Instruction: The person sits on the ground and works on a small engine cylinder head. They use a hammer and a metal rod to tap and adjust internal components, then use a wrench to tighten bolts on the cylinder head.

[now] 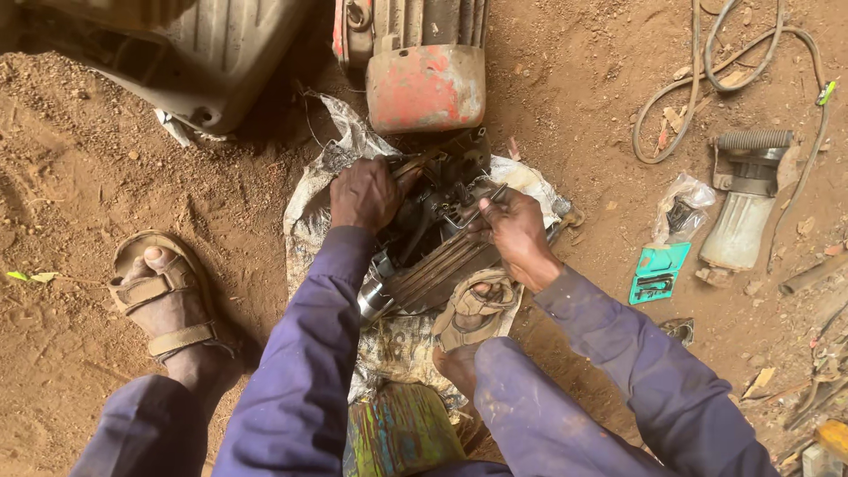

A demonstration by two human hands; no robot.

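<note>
Engine block [437,256] lies on a dirty sack [318,190] on bare dirt, just below the red motor [426,84]. Left hand [364,194] curls over the block's upper edge, apparently steadying it. Right hand [517,231] pinches a thin metal tool [481,210] against the block's top. Sandalled right foot [473,314] presses the finned side, likely bracing it. Teal tool card [659,272] lies well right of the block.

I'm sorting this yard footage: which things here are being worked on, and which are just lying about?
In hand:
- finned engine part, gripped by left hand and right hand
- slim metal tool in the right hand
- sack cloth under the part

Lying about:
- teal tool card
- plastic bag
- hose
- red motor
</note>
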